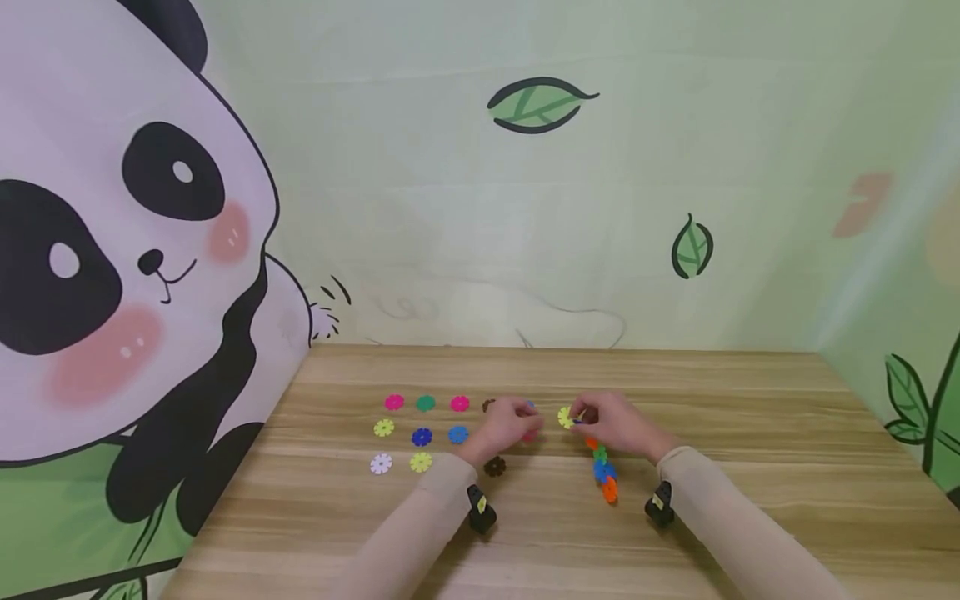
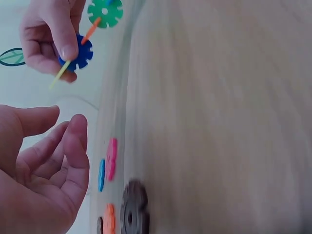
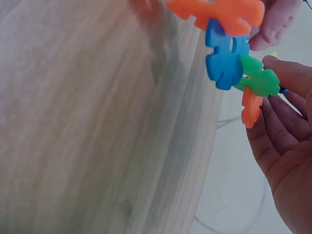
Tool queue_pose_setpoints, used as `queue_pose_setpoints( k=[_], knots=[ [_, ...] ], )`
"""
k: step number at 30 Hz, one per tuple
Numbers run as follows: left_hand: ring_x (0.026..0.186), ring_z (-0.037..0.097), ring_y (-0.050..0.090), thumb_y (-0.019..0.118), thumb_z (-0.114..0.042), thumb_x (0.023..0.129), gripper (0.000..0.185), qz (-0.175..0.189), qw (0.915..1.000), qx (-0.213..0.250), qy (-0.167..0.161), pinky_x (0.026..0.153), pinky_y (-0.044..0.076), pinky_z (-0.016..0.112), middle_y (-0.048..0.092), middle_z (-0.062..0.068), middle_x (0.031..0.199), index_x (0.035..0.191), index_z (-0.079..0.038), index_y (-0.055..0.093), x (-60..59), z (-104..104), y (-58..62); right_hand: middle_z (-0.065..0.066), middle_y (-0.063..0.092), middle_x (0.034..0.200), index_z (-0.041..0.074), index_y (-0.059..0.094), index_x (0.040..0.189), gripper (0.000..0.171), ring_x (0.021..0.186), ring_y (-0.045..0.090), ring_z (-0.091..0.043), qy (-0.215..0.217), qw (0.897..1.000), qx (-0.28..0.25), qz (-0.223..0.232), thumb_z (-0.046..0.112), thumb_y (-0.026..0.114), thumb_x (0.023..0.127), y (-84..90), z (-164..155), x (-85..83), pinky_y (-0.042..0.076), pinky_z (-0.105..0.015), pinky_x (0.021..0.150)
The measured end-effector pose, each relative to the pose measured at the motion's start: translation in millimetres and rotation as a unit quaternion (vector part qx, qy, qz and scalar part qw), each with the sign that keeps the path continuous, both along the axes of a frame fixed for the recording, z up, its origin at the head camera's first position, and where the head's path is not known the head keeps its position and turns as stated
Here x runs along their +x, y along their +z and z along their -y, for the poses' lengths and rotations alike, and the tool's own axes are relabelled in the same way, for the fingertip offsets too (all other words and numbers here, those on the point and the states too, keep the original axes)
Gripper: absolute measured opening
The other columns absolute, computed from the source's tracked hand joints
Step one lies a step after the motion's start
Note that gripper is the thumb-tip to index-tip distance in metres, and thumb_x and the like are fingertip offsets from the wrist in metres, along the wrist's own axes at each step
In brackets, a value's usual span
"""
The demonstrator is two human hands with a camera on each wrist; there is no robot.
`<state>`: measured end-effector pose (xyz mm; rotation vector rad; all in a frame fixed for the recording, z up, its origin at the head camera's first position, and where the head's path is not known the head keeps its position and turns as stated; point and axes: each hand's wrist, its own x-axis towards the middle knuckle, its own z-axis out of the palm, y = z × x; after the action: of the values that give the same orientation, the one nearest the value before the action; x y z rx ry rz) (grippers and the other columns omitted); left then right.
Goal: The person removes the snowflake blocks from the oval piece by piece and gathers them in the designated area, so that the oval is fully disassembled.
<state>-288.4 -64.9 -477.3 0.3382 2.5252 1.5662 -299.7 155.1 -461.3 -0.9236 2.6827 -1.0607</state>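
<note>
My right hand (image 1: 617,425) pinches a dark blue notched disc (image 2: 85,52) between thumb and fingers. It belongs to a chain of interlocked plastic snowflake discs. A yellow disc (image 1: 565,417) sits at the chain's far end; an orange disc (image 3: 252,108), a green disc (image 3: 261,78), a blue disc (image 3: 225,61) and another orange disc (image 3: 234,13) follow toward the near end. My left hand (image 1: 506,427) hovers over the loose discs with nothing in it; in the left wrist view its thumb and fingertips are apart. Part of a pink disc (image 1: 530,435) shows beside it.
Loose discs lie in rough rows on the wooden table (image 1: 555,542), left of the chain: pink (image 1: 394,402), green (image 1: 426,403), yellow (image 1: 384,427), white (image 1: 381,463) and blue (image 1: 458,434). A dark brown disc (image 1: 495,466) lies near my left wrist. A panda-printed backdrop (image 1: 420,208) stands behind.
</note>
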Motion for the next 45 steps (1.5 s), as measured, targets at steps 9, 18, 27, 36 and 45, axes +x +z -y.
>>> queue_pose_setpoints(
  k=[9, 18, 27, 36, 45],
  knots=[
    [0.08, 0.022, 0.066, 0.064, -0.017, 0.09, 0.021, 0.055, 0.9963, 0.061, 0.025, 0.067, 0.053, 0.029, 0.07, 0.009, 0.086, 0.101, 0.0, 0.068, 2.0, -17.3, 3.3, 0.001, 0.066, 0.087, 0.01, 0.065, 0.09, 0.011, 0.075, 0.06, -0.01, 0.01, 1.0, -0.001, 0.001, 0.006, 0.072, 0.083, 0.5, 1.8, 0.9, 0.052, -0.025, 0.067],
    [0.082, 0.03, 0.067, 0.063, -0.01, 0.09, 0.016, 0.054, 0.9947, 0.085, 0.018, 0.062, 0.052, 0.028, 0.069, 0.016, 0.084, 0.098, 0.003, 0.068, -0.3, -23.7, -1.1, -0.002, 0.067, 0.087, 0.011, 0.063, 0.088, 0.012, 0.076, 0.062, -0.01, 0.025, 1.0, -0.007, -0.005, 0.005, 0.072, 0.083, -0.7, 1.6, 0.3, 0.052, -0.024, 0.067],
    [0.074, 0.024, 0.068, 0.063, -0.003, 0.087, 0.012, 0.051, 0.9946, 0.083, 0.038, 0.06, 0.053, 0.026, 0.069, 0.011, 0.077, 0.095, 0.005, 0.067, -2.9, -27.2, -4.5, 0.003, 0.065, 0.084, 0.011, 0.062, 0.086, 0.011, 0.075, 0.061, -0.009, 0.034, 0.999, -0.017, -0.018, 0.007, 0.073, 0.083, -3.0, -0.6, 0.6, 0.051, -0.024, 0.067],
    [0.074, 0.018, 0.066, 0.062, -0.001, 0.087, 0.007, 0.078, 0.9896, 0.113, 0.044, 0.067, 0.054, 0.026, 0.065, 0.01, 0.081, 0.091, 0.003, 0.066, 0.9, -22.3, -4.7, 0.001, 0.066, 0.088, 0.011, 0.064, 0.089, 0.007, 0.076, 0.059, -0.012, 0.017, 1.0, 0.0, 0.006, 0.008, 0.069, 0.086, -1.8, -6.0, 4.6, 0.05, -0.028, 0.07],
    [0.077, 0.019, 0.066, 0.061, -0.002, 0.087, 0.008, 0.081, 0.993, 0.085, 0.01, 0.069, 0.054, 0.028, 0.067, 0.01, 0.082, 0.092, 0.004, 0.064, 7.4, -14.8, -2.0, -0.002, 0.065, 0.089, 0.008, 0.065, 0.09, 0.005, 0.075, 0.055, -0.013, 0.025, 1.0, 0.01, -0.011, 0.008, 0.068, 0.087, -2.5, -7.2, 6.1, 0.048, -0.029, 0.07]
  ],
)
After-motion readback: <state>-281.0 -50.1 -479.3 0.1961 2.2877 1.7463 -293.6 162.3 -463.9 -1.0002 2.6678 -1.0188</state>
